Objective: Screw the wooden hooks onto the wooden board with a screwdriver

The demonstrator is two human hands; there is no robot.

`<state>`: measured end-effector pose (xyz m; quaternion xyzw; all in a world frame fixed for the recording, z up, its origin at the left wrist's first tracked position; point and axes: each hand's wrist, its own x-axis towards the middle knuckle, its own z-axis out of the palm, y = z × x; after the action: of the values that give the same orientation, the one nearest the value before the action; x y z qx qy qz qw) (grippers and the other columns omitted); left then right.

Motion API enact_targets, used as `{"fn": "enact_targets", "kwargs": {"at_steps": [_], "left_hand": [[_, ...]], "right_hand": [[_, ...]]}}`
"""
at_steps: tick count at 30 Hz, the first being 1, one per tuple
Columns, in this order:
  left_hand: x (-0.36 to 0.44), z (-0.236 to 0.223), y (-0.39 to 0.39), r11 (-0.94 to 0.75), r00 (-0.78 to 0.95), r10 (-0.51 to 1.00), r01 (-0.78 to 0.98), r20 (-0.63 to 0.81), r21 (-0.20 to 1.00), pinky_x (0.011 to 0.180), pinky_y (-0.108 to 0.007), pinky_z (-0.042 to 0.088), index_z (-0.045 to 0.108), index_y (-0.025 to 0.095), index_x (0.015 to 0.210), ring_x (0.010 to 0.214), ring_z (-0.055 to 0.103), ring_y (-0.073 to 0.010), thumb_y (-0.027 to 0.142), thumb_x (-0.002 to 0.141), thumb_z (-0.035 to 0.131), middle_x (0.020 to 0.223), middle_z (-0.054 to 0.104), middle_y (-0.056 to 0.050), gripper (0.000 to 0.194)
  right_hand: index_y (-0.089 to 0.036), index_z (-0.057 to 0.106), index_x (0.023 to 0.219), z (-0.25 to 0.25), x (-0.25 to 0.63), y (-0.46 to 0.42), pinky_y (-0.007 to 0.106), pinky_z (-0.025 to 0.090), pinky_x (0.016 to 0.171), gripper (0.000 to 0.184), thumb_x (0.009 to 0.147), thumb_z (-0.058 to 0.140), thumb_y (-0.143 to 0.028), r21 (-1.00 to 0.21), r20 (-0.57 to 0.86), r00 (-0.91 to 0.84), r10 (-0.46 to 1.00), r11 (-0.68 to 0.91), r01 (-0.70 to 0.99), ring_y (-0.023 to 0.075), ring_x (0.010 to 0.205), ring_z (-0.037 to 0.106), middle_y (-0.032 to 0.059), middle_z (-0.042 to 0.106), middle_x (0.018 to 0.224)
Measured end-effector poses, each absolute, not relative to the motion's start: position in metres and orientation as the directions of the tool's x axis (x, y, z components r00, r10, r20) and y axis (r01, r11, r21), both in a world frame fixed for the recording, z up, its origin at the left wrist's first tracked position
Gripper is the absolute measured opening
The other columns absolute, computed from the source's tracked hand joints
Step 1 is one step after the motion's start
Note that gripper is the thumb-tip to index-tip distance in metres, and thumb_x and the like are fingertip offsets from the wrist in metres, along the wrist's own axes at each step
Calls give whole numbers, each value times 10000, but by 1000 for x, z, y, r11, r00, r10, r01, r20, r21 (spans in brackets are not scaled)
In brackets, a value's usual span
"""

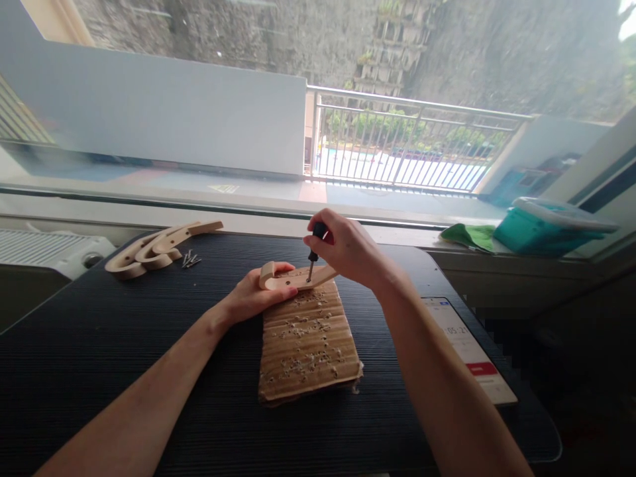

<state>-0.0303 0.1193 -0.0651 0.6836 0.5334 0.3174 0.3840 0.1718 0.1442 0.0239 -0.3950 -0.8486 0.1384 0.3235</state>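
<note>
My left hand [256,290] grips the curled end of a pale wooden hook [275,283], thumb along its near side. The hook lies across the far part of a cardboard block [311,351] whose top is pitted with many small holes. In my right hand [348,248] is a screwdriver [311,260] with a black handle, held nearly upright. Its tip meets a screw in the hook, though the exact contact is too small to make out. Another dark hole or screw shows in the wood nearer the curl. The hook's straight end passes under my right hand.
Several more wooden hooks [149,250] lie at the table's far left, beside a small pile of screws [189,259]. A phone [472,351] showing a timer lies right of my forearm. On the windowsill stand a teal tub [546,228] and a green cloth [467,235].
</note>
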Motion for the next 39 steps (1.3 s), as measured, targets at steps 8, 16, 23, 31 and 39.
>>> {"fn": "enact_targets", "kwargs": {"at_steps": [8,16,23,31,39], "left_hand": [[-35,-57,115,-148,334,942,495,-30,856,918,-323,475,572,196,1181,1068,600,-255,472,688,667,1160,655,-45,573],[-35,-61,117,-154,313,950,493,-9,856,863,-310,496,600,188,1132,1041,608,-268,491,656,677,1093,676,-47,569],[-37,-65,117,-163,325,946,461,5,872,874,-332,493,593,190,1140,1031,612,-267,484,661,683,1102,670,-63,570],[-40,-61,116,-196,335,940,373,65,907,994,-398,440,497,162,1222,1139,555,-250,425,637,721,1250,572,-128,679],[-31,-52,109,-182,258,962,345,93,921,951,-403,469,537,164,1105,1034,595,-222,401,626,706,1100,619,-87,560]], "right_hand": [[-176,600,851,37,173,122,244,324,599,134,778,497,-222,-453,283,-605,745,659,600,101,647,460,15,611,781],[-161,561,865,39,165,130,264,312,612,137,835,473,-261,-330,250,-577,778,629,704,122,662,458,42,616,777],[-154,588,940,48,158,125,279,288,566,219,845,464,-308,-208,206,-547,812,582,786,131,625,447,55,625,761],[-174,683,859,74,174,122,257,343,609,195,761,514,-182,-96,-70,-712,699,706,702,135,706,518,60,653,829],[-133,696,921,80,149,113,290,374,649,281,727,507,-58,120,-167,-727,666,746,656,173,791,559,118,662,948]]}}
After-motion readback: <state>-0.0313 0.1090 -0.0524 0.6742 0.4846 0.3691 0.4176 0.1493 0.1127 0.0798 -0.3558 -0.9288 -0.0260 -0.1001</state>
